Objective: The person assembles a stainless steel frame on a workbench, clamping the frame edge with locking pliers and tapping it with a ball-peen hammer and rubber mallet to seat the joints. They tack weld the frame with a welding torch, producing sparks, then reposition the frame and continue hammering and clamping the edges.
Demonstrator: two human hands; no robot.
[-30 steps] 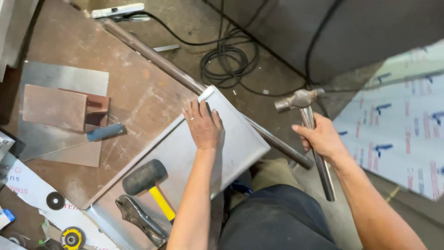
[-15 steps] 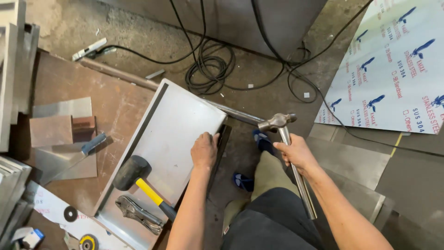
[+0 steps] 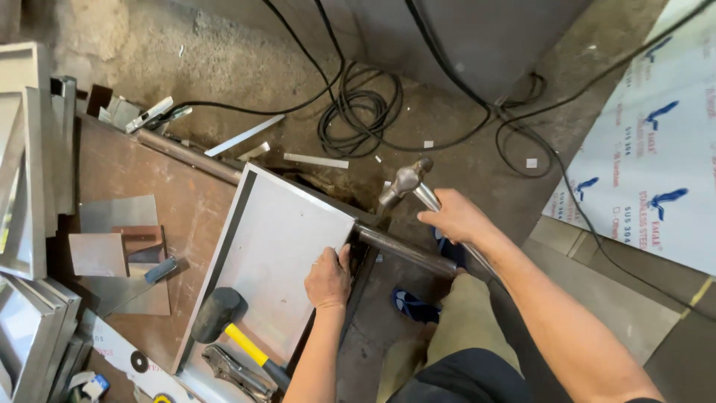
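Hammering step: left hand point(image 3: 328, 278) pressed flat on sheet-metal tray point(image 3: 280, 254); right hand point(image 3: 456, 217) gripped ball-peen hammer point(image 3: 409, 181) above tray's right edge. Next judged: aimed blow clear of fingers.

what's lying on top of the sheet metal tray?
On the sheet metal tray: the left hand at its right edge, a rubber mallet and locking pliers. Whatever lies beneath the tray is hidden.

Both forearms are bare to above the elbow, with no sleeve, glove, watch or ring showing on the left hand point(image 3: 328, 277) or the right hand point(image 3: 455, 218). The legs wear olive-khaki trousers point(image 3: 466, 321), creased at the knee. A dark garment point(image 3: 462, 380) covers the lap. One foot wears a blue sandal point(image 3: 414, 306) with dark straps
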